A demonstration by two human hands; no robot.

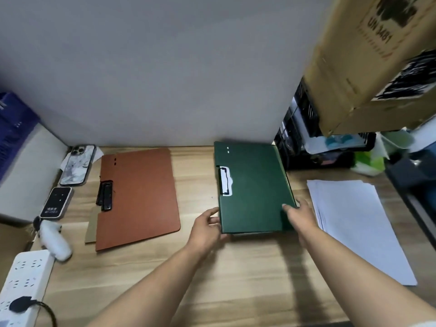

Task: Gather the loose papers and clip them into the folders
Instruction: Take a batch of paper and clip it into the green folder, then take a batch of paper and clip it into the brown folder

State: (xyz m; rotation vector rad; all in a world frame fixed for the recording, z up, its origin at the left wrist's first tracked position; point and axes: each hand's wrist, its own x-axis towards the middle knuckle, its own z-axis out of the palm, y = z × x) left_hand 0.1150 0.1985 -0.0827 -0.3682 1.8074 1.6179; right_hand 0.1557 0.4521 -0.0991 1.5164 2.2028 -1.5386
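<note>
Reaching forward with both bare forearms, you have one hand on each near corner of the green folder [252, 185]. Your left hand [207, 228] sits at the folder's 7 o'clock corner, thumb raised along the left edge and fingers curled in at the corner, gripping it. Your right hand [300, 217] is at the 5 o'clock corner, thumb laid flat on the cover and the other fingers wrapped past the right edge, so it pinches the folder.

The green folder is a closed, dark rectangle with a matt, faintly grained cover. A black metal clip [225, 181] sits on its left edge with a strip of white showing around it. It lies on the pale wood-grain worktop [236, 279], its far edge close to the grey wall [165, 79].

At 9 o'clock from it, well apart, lies the brown folder [139, 197], of like shape with rounded corners and a dark clip [105, 195] on its left edge. At 3 o'clock, just beside your right wrist, the white papers [354, 223] lie flat in a loose stack, smooth sheets slightly fanned at the far edge.
</note>
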